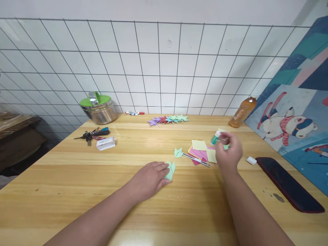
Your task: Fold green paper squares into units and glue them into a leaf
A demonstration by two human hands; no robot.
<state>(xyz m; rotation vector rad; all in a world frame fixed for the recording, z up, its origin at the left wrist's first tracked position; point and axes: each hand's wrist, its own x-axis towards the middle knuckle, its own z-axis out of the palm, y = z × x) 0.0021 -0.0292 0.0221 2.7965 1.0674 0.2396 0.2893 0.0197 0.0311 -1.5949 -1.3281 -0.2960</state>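
My left hand (153,177) holds a light green folded paper piece (169,172) against the table, fingers on top and thumb at its near edge. My right hand (229,150) is raised at the right with its fingers curled together, right beside a green glue stick (214,138) with a white cap. Whether those fingertips grip anything is hidden. Part of another light green paper (226,147) shows by that hand. Between the hands lie a second green folded piece (178,152), a pen (196,159) and pink and yellow paper sheets (199,145).
Folded paper stars in several colours (169,119) lie near the tiled wall, beside a marker (135,113). At left are a green-lidded pot (98,108), keys (92,135) and a small white box (106,143). Rightward are a bottle (243,112), an eraser (251,160) and a dark case (289,184).
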